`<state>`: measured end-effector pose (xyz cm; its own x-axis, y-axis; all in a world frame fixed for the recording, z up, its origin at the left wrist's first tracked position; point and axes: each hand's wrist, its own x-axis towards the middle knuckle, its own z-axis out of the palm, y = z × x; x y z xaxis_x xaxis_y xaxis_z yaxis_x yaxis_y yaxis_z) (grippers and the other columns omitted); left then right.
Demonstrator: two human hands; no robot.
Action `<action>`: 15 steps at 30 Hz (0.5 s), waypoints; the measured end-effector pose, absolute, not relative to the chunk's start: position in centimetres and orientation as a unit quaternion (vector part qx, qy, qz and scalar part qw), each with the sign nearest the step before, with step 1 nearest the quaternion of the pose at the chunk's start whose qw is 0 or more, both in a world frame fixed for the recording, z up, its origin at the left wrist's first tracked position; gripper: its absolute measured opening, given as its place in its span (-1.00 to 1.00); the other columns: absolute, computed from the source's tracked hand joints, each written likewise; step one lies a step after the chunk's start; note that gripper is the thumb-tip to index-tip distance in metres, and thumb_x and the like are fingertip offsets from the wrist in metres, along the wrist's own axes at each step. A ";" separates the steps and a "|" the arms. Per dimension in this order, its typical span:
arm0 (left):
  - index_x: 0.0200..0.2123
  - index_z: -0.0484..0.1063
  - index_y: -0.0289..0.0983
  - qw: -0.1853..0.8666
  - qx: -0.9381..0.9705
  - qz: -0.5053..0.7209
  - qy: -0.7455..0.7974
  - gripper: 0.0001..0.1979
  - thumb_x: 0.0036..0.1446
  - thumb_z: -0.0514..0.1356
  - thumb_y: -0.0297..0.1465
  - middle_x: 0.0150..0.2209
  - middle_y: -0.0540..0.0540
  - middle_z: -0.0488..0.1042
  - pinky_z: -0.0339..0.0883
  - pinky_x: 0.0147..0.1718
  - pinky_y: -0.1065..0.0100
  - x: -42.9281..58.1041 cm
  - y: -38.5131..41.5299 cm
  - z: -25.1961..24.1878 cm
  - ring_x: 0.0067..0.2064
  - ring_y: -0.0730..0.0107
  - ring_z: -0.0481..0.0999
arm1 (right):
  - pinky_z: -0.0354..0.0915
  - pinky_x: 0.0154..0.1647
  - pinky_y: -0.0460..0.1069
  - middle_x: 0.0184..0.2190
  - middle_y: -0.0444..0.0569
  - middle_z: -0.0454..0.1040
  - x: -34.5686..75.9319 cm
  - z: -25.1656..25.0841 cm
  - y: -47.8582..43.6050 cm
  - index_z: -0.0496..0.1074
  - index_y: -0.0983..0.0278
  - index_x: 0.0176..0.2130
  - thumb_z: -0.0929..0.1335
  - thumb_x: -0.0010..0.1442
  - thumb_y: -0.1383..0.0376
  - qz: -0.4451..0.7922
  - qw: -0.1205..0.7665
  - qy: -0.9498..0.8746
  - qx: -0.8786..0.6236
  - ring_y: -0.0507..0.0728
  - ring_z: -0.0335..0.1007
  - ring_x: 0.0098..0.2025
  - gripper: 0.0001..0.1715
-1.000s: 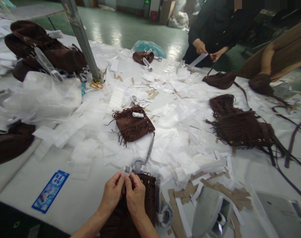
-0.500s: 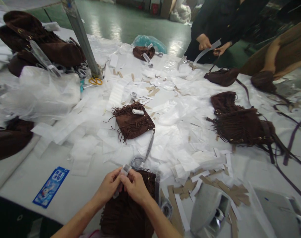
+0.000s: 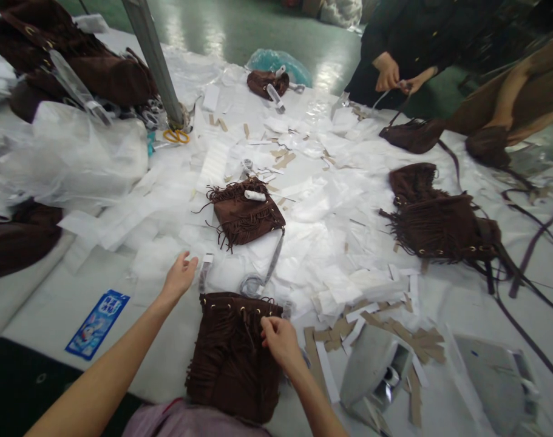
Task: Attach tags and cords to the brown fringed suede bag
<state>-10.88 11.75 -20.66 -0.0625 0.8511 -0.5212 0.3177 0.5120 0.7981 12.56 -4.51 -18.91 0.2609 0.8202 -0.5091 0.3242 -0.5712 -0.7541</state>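
Brown suede bag (image 3: pixel 230 358): fringed, eyelets along top edge, flat on table (image 3: pixel 167 358) nearest the person.
Right hand (image 3: pixel 280 341): pinching bag's top-right rim.
Left hand (image 3: pixel 179 277): fingers spread, just beside wrapped strip (image 3: pixel 206 267).

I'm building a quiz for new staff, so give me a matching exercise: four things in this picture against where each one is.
1 left hand
2 right hand
3 yellow-handled scissors
4 blue packet

A at the foot of the metal pole
B on the near brown bag, at its top edge
C flat on the table, near left
D open, over white papers

Pairs: 1-D, 2-B, 3-A, 4-C
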 end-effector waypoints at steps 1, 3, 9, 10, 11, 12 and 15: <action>-0.32 0.42 -0.26 0.542 0.426 0.240 0.684 -0.65 0.02 0.17 -0.08 -0.42 -0.07 0.53 0.36 -0.37 0.35 -10.9 11.2 -20.4 -0.37 0.31 0.50 | 0.10 -0.55 -0.07 -0.68 -0.08 0.44 11.6 -19.2 -5.6 0.44 0.28 -0.61 0.25 0.15 0.16 0.469 0.252 -0.391 -0.751 0.10 0.35 -0.60 -0.59; -0.38 0.44 -0.27 0.579 0.418 0.212 0.667 -0.64 -0.02 0.20 -0.07 -0.47 -0.07 0.52 0.36 -0.39 0.35 -10.2 9.1 -19.9 -0.39 0.30 0.49 | 0.12 -0.50 -0.06 -0.60 -0.04 0.50 9.5 -19.7 -6.9 0.49 0.28 -0.54 0.28 0.12 0.17 0.462 0.237 -0.404 -0.753 0.13 0.39 -0.52 -0.66; -0.36 0.44 -0.34 0.680 0.361 0.130 0.625 -0.47 -0.03 0.15 0.06 -0.45 -0.13 0.52 0.37 -0.45 0.34 -6.1 0.8 -20.9 -0.45 0.34 0.50 | 0.10 -0.56 -0.10 -0.64 -0.07 0.46 7.4 -21.0 -7.4 0.49 0.34 -0.51 0.29 0.03 0.38 0.468 0.209 -0.411 -0.754 0.08 0.36 -0.57 -0.80; -0.38 0.43 -0.34 0.688 0.353 0.121 0.622 -0.47 -0.03 0.15 0.07 -0.47 -0.12 0.51 0.36 -0.46 0.35 -5.5 0.0 -21.3 -0.46 0.35 0.49 | 0.10 -0.57 -0.11 -0.64 -0.08 0.46 7.5 -20.9 -7.4 0.49 0.34 -0.51 0.28 0.03 0.40 0.469 0.207 -0.415 -0.752 0.08 0.36 -0.58 -0.80; -0.42 0.42 -0.34 0.698 0.348 0.111 0.616 -0.49 -0.04 0.17 0.06 -0.50 -0.09 0.49 0.33 -0.49 0.37 -5.0 -0.5 -21.7 -0.49 0.37 0.47 | 0.10 -0.57 -0.11 -0.64 -0.08 0.46 7.7 -20.7 -7.6 0.49 0.33 -0.51 0.27 0.03 0.41 0.467 0.205 -0.421 -0.750 0.08 0.36 -0.57 -0.79; -0.47 0.41 -0.33 0.708 0.346 0.101 0.607 -0.50 -0.06 0.20 0.05 -0.56 -0.05 0.45 0.29 -0.54 0.39 -4.5 -0.8 -22.0 -0.54 0.40 0.43 | 0.13 -0.55 -0.11 -0.62 -0.07 0.47 7.7 -20.4 -7.8 0.49 0.33 -0.49 0.27 0.04 0.41 0.461 0.205 -0.431 -0.748 0.08 0.38 -0.55 -0.79; -0.60 0.36 -0.32 0.740 0.348 0.085 0.570 -0.56 -0.19 0.34 -0.06 -0.68 0.07 0.33 0.11 -0.63 0.46 -3.5 -0.6 -22.7 -0.64 0.52 0.27 | 0.21 -0.40 -0.07 -0.51 -0.05 0.50 7.8 -18.9 -8.2 0.50 0.29 -0.43 0.26 0.12 0.38 0.437 0.211 -0.472 -0.736 0.10 0.41 -0.44 -0.76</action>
<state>-3.51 -0.64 -22.69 0.3362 0.5221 -0.7838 0.2708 0.7435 0.6114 7.76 -8.21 -18.92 0.1717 0.8793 -0.4443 0.5107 -0.4651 -0.7231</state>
